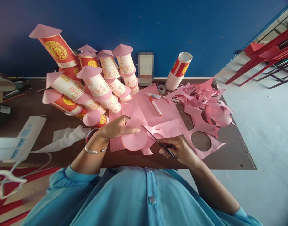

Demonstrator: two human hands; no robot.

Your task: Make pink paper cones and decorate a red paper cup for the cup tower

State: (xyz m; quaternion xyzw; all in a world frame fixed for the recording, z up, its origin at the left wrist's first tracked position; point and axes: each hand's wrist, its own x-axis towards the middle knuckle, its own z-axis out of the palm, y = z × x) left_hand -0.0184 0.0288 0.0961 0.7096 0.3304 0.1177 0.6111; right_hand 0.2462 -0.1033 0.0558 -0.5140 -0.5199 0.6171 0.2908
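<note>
My left hand (pixel 119 128) pinches a piece of pink paper (pixel 134 138) on which a large circle is outlined, its thumb lying across the top of the circle. In my right hand (pixel 179 150) is a pair of scissors (pixel 158 142) with dark handles. The scissor blades point up and left, and their tips meet the paper beside the circle's upper right edge. Part of the paper's outer side hangs loose near the blades. Beneath lie more pink sheets (pixel 162 108), with an orange-and-white marker (pixel 155 106) and a glue stick (pixel 153 95) on them.
Decorated paper cups (pixel 94 83) with pink cone tops stand stacked at the left. A cup stack (pixel 175 77) and a tape roll (pixel 161 89) are at the back. Pink offcuts (pixel 205 110) cover the table's right side. A power strip (pixel 28 135) lies at left.
</note>
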